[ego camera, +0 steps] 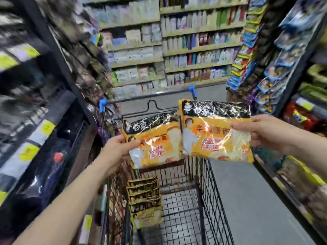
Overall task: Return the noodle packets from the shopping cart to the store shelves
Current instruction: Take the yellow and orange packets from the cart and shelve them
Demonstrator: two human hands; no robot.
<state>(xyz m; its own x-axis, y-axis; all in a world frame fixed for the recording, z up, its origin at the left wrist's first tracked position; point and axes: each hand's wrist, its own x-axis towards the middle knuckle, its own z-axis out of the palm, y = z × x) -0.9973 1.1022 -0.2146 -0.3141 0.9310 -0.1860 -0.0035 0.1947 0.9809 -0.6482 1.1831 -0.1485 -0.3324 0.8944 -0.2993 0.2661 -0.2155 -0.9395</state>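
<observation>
I hold two yellow-and-black noodle packets above the black wire shopping cart (pixel 210 188). My left hand (pixel 116 151) grips the left noodle packet (pixel 155 140) by its left edge. My right hand (pixel 269 133) grips the right noodle packet (pixel 212 131) by its right edge, a little higher and overlapping the left one. Several more noodle packets (pixel 145 198) stand in a row against the cart's left wall, low in the basket.
Store shelves (pixel 35 106) stocked with packets run close along the left of the cart. More packed shelves (pixel 292 71) line the right side. A grey floor aisle (pixel 247 200) runs to the right of the cart. Further shelving (pixel 177 50) crosses the far end.
</observation>
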